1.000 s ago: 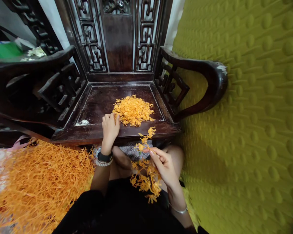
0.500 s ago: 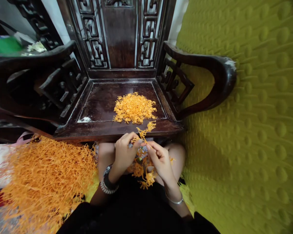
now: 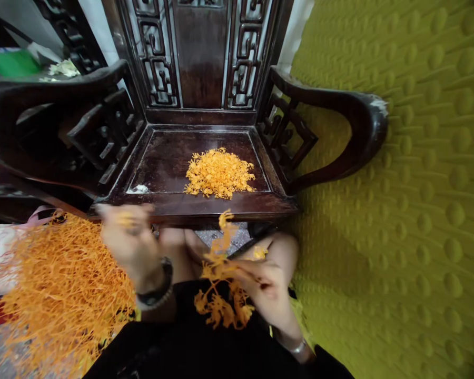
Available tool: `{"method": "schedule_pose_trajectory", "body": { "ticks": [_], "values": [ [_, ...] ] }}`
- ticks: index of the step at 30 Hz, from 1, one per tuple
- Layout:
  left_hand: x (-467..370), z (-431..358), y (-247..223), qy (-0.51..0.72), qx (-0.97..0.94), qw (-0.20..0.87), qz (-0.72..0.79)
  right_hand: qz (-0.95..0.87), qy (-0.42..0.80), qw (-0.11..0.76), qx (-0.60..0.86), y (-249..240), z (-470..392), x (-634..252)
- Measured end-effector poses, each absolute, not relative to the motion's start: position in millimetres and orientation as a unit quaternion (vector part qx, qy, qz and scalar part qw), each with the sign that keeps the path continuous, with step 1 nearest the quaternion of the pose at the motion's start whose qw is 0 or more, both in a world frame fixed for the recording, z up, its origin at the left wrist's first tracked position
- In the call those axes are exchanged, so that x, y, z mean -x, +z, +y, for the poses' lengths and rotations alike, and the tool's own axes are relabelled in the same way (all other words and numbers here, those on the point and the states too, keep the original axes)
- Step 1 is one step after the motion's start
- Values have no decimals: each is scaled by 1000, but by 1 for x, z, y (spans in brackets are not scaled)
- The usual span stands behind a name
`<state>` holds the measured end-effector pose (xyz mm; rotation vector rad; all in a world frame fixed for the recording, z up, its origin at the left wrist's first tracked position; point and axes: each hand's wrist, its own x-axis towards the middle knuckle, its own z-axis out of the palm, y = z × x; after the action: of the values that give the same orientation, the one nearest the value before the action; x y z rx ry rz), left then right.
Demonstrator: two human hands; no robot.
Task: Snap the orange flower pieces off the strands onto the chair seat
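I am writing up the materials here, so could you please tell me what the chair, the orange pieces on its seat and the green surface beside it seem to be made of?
Chair: dark carved wood, glossy, probably lacquered; fretwork and reflections show.
Orange pieces: likely thin moulded plastic; uniform bright colour, frilly shapes.
Green surface: seemingly soft embossed material with raised bumps; matte, exact type unclear.

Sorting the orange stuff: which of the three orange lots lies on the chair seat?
The small heap of orange bits; the stringy pile lies beside the person, the sprig is in the right hand.
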<state>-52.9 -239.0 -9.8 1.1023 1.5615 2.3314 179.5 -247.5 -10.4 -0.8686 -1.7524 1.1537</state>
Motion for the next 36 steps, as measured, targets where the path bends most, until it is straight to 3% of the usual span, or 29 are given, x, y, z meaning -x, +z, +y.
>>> {"method": "schedule_pose_trajectory", "body": {
  "ticks": [2,4,10,16,26,31,36],
  "values": [
    [77,-235,-3,823,-299,-25,482,-661,460,445,392,-14,-246,-194],
    [85,-229,3,851,-270,-23,451,-624,491,450,408,-19,-243,-201],
    [31,-213,1,815,-325,186,442,-576,585,445,358,-24,-237,-189],
    [14,-214,-15,800,-317,307,406,-584,598,434,337,-18,-236,-186],
    [30,-127,-72,636,-523,99,560,-563,619,414,358,-27,-232,-180],
    [40,-112,-91,520,-580,33,626,-588,572,418,389,-26,-228,-181],
    [43,-117,-92,497,-587,2,640,-603,565,414,381,-24,-225,-179]
  ]
}}
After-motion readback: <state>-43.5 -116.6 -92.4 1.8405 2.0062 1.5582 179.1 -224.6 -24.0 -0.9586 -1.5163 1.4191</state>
